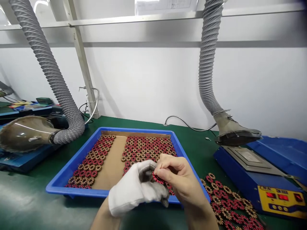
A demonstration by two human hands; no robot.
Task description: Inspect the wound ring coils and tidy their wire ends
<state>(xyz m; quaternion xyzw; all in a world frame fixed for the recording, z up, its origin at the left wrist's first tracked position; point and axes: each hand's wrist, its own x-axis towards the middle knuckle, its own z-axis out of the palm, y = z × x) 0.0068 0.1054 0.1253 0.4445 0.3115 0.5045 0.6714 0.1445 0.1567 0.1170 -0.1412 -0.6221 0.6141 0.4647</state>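
Note:
In front of me, my left hand (134,188), in a white glove with greyed fingertips, holds a small red wire-wound stator core (157,178) between curled fingers. My bare right hand (182,179) pinches at the upper edge of this core, and a thin wire end shows by the thumb and index finger. Both hands are over the near side of a blue tray (76,191). Rows of red and copper-coloured stator cores (146,145) lie flat on cardboard inside it. The hands hide part of the tray's near right area.
More loose stator cores (225,203) are spread on the green table right of the tray. Beyond them stands a blue machine (249,179) with a yellow panel and red displays, under a fume hose (208,60). Another hose (52,73) hangs at left; a blue bin (283,153) sits far right.

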